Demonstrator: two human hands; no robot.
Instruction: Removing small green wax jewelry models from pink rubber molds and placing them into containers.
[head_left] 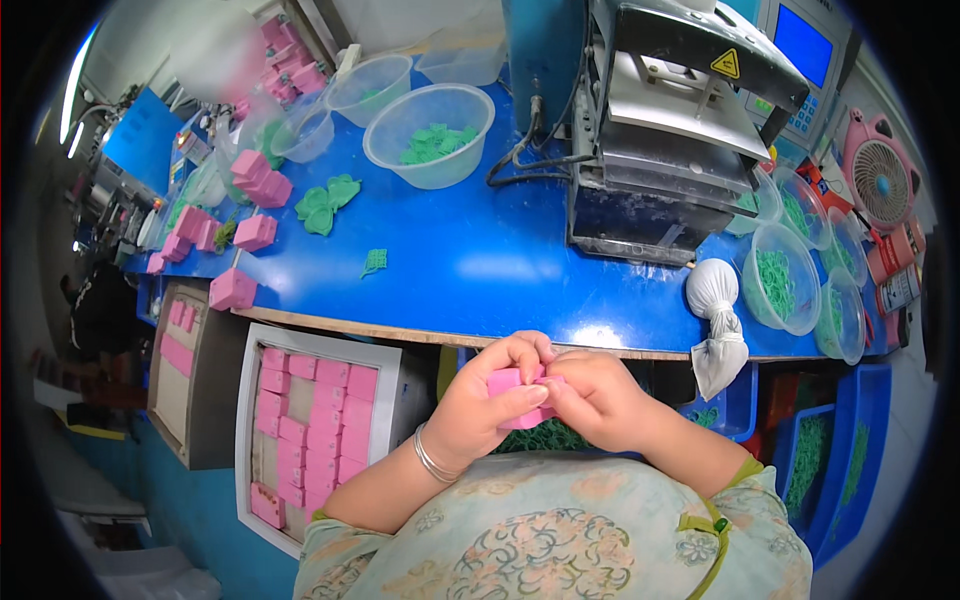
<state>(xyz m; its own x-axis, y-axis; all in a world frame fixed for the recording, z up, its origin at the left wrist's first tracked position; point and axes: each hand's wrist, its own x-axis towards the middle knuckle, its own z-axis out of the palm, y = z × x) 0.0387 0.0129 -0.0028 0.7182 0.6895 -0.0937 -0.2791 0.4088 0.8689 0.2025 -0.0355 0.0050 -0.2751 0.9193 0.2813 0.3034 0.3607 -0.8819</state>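
One pink block (526, 417); left hand (472, 400) and right hand (606, 402), fingers clamped on it; seemingly a close-handwork step; next move wants steady left support.

The press (665, 165) stands on the surface (450, 275), a bowl (430, 168) to its left, a fan (882, 178) to its right. Before it, leftward, a block (522, 419) sits between left hand (485, 397) and right hand (603, 402); farther left, a box (325, 344).
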